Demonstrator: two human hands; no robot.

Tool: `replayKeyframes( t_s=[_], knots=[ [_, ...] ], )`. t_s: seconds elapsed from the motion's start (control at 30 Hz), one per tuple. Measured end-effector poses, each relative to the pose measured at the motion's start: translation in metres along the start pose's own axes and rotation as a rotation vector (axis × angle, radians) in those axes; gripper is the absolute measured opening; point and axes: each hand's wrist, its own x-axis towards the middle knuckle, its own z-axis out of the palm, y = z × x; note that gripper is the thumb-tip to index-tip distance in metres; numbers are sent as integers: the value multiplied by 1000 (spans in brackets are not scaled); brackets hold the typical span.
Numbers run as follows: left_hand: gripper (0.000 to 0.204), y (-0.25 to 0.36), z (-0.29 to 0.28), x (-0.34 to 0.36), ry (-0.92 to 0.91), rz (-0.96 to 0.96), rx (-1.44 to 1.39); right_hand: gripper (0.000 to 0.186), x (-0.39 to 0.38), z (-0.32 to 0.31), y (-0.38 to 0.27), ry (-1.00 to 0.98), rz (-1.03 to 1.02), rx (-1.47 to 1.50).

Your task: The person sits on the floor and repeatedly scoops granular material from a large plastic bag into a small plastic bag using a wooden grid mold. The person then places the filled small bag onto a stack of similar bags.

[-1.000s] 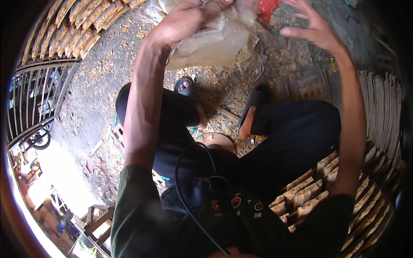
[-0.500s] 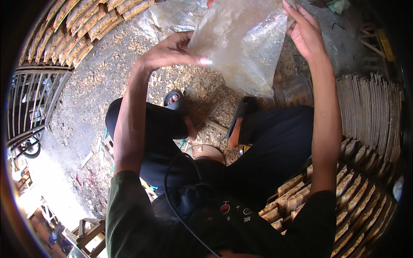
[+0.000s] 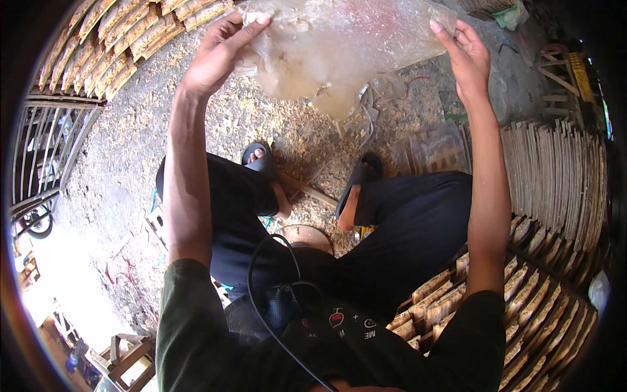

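Note:
A crumpled, cloudy clear plastic sheet (image 3: 339, 46), perhaps a bag, is stretched between my two raised hands at the far side. My left hand (image 3: 219, 52) pinches its left edge between thumb and fingers. Its right edge is gripped by my right hand (image 3: 465, 55), thumb toward the sheet. The lower edge of the plastic hangs loose and uneven above the ground. A reddish patch shows through its upper part; what that is I cannot tell.
Wood shavings litter the ground (image 3: 117, 170) around my sandalled feet (image 3: 261, 160). Stacked rough-edged slats (image 3: 111, 46) stand at the far left, with thin upright sheets (image 3: 555, 183) at right and more slats (image 3: 542, 313) near right. A black cable (image 3: 251, 281) loops over my lap.
My left hand has moved left and away from me, spreading the plastic wider and lifting it farther off. My right hand stays nearly in place, slightly lower.

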Motion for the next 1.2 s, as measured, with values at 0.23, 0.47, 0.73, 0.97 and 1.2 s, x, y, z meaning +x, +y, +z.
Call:
replayKeyframes(
  t_s=[0.23,0.47,0.73,0.97,1.2],
  knots=[
    [30,7,26,0,189,104,-32,36,5,-2,10,-51,-91,20],
    [24,41,25,-4,184,-96,434,16,-2,7,-6,151,-104,-53],
    [23,53,32,-9,-29,-20,394,31,16,-14,7,270,-224,149],
    [36,40,54,-11,-90,-113,113,42,5,58,3,757,-336,-573],
    [43,-14,67,12,14,-165,-402,89,-80,116,-10,-433,-623,-879]
  ],
)
